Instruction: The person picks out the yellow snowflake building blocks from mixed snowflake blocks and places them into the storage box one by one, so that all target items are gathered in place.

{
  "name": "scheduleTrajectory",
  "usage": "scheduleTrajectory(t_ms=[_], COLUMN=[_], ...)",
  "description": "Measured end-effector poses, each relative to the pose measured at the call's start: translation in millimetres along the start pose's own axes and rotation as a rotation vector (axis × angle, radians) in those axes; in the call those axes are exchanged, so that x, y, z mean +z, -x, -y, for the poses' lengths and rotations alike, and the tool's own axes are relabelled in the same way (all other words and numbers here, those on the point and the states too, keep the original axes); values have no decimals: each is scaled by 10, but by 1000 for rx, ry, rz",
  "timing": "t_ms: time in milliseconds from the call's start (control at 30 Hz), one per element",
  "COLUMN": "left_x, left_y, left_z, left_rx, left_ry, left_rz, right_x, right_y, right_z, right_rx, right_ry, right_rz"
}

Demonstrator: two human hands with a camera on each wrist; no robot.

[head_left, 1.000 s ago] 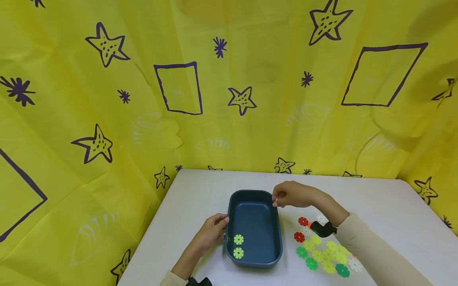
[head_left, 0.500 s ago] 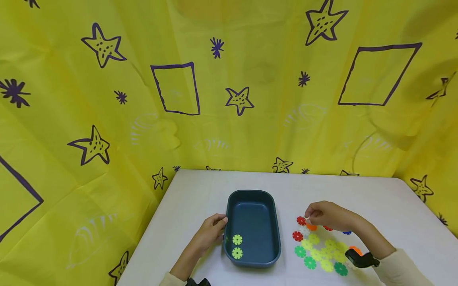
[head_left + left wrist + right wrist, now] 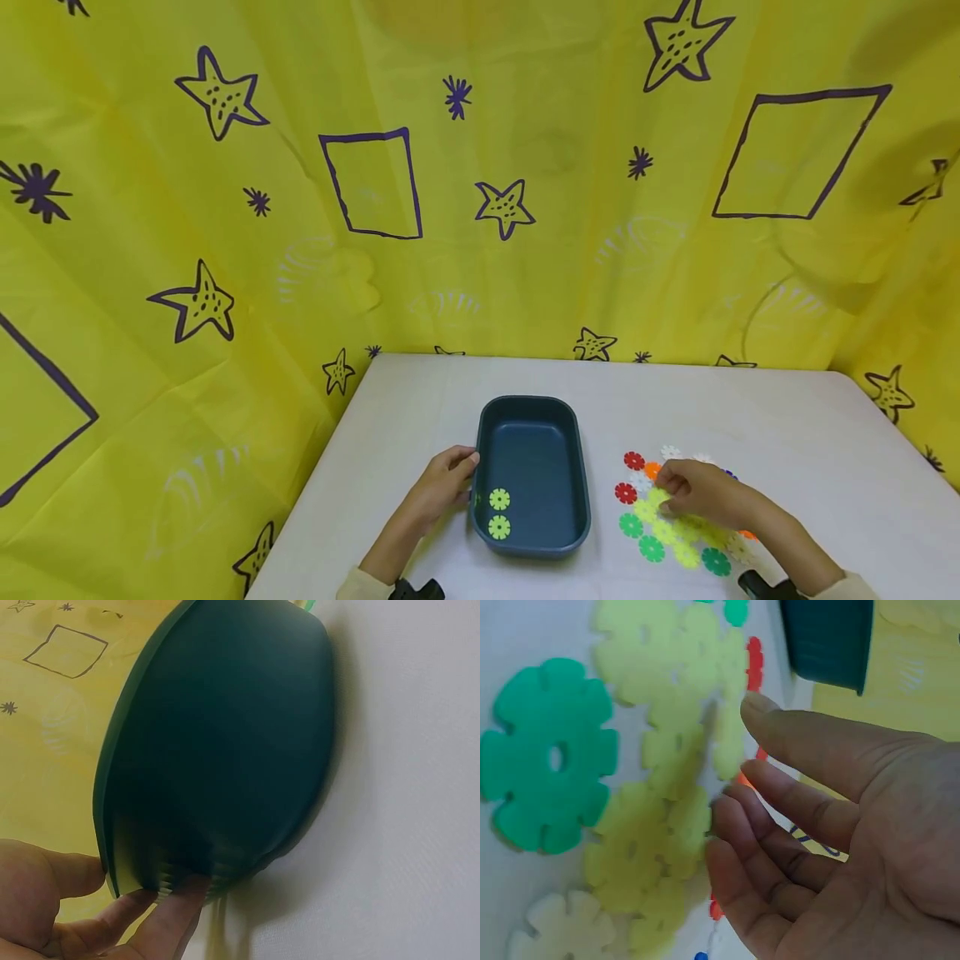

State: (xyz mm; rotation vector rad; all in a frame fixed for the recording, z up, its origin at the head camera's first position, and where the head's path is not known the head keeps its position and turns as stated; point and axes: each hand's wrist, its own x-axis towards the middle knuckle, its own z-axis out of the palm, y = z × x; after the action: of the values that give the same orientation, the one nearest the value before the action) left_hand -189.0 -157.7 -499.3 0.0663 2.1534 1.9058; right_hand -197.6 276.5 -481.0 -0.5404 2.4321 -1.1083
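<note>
A dark blue-green plastic tray (image 3: 534, 475) stands on the table. My left hand (image 3: 441, 483) grips its left wall, thumb at the rim and fingers against the outside; the left wrist view shows the same hand (image 3: 97, 915) on the tray's wall (image 3: 225, 742). Two yellow-green notched discs (image 3: 499, 499) lie inside at the near left. To the right, my right hand (image 3: 705, 492) is low over loose yellow notched discs (image 3: 686, 555). In the right wrist view, this hand (image 3: 802, 825) has its thumb and bent fingers apart, nothing visible between them, beside yellow discs (image 3: 634, 844).
Around the yellow discs lie green discs (image 3: 652, 548), red discs (image 3: 626, 493), an orange disc (image 3: 652, 472) and white discs (image 3: 670, 452). The right hand hides part of the pile. A yellow patterned curtain (image 3: 450, 275) hangs behind and beside the white table (image 3: 420, 400).
My right hand has moved from the tray's far right corner rightward and nearer, down to the yellow discs. My left hand stays on the tray. The two discs inside have not moved.
</note>
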Motion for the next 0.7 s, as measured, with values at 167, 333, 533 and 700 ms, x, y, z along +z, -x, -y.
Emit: scheduleTrajectory(t_ms=[167, 333, 533, 700], left_x=[5, 11, 11, 10], left_y=[-3, 7, -2, -4], left_z=[-9, -18, -23, -15], left_rx=[-1, -6, -7, -5], left_ry=[-10, -18, -16, -12], left_rz=[-5, -12, -7, -3], right_x=[62, 100, 69, 20], right_y=[-45, -97, -76, -67], right_z=[-28, -24, 3, 29], right_rx=[28, 56, 68, 91], right_ry=[82, 143, 139, 119], right_rz=[-53, -86, -82, -72])
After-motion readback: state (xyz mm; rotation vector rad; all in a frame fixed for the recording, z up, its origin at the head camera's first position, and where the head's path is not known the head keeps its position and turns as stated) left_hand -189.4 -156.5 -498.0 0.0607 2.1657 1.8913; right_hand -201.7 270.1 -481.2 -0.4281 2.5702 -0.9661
